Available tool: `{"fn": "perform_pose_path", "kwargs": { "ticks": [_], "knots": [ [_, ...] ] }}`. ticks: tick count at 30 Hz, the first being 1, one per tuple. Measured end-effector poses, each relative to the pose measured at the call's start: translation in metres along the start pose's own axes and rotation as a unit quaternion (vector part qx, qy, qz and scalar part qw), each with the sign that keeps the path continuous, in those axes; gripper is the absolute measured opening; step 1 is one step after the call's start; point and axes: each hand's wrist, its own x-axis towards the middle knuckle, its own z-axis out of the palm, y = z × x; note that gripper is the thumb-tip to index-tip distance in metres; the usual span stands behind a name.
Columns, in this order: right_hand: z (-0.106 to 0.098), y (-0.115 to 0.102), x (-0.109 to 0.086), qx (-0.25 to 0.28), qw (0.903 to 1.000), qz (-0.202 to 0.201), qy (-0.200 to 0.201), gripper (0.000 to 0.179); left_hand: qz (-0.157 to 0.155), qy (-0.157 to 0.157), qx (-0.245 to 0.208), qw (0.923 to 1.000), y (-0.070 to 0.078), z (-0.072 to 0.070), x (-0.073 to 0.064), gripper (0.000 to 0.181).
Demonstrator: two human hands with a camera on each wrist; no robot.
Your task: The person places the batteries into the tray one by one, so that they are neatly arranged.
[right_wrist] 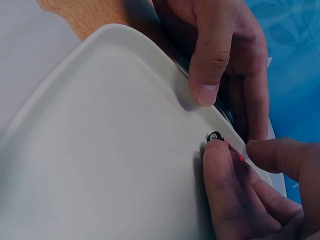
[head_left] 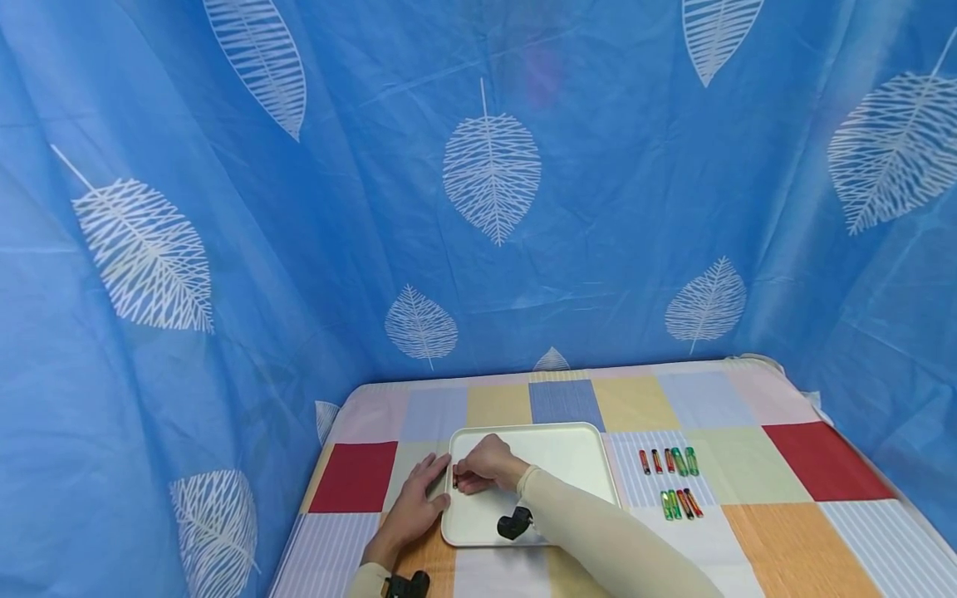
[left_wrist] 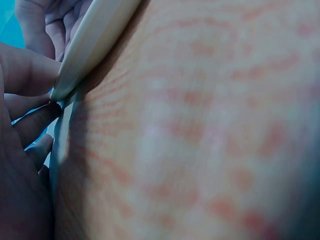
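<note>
A shallow cream tray (head_left: 553,465) lies on the table. My right hand (head_left: 483,467) is over its left part and holds a small battery (right_wrist: 215,136) between thumb and fingers, near the rim. The battery has a dark round end and a bit of red; the fingers hide the rest of it. My left hand (head_left: 415,503) is at the tray's left side, its thumb (right_wrist: 207,93) over the rim and its other fingers outside. The left wrist view shows that thumb (left_wrist: 30,75) touching the tray rim (left_wrist: 80,60).
Right of the tray, two short rows of batteries lie on the cloth: red and black ones (head_left: 657,461) beside green ones (head_left: 679,461), and a nearer group (head_left: 681,503). A patchwork tablecloth (head_left: 770,531) covers the table. Blue leaf-print curtains (head_left: 568,249) hang behind and at both sides.
</note>
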Motion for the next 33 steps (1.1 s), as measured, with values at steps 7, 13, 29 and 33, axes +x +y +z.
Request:
{"fn": "perform_pose_path", "kwargs": {
  "ticks": [7,13,29,33],
  "knots": [
    [-0.004,0.001,0.0,0.024,0.9992,0.002,-0.032,0.013,-0.009,0.001,-0.005,0.9999,0.0,0.0,0.0,0.069],
    [-0.005,0.002,-0.001,0.027,0.9986,-0.003,-0.045,0.015,-0.001,0.001,-0.009,1.0,0.0,0.0,0.0,0.069],
    [-0.027,0.009,-0.006,0.075,0.9932,0.0,-0.089,0.021,0.0,-0.003,-0.014,0.9999,-0.001,0.001,0.001,0.067],
    [-0.039,0.009,-0.01,0.085,0.9912,0.0,-0.101,0.024,-0.002,-0.002,-0.016,0.9999,-0.002,0.001,0.0,0.068]
  ]
}}
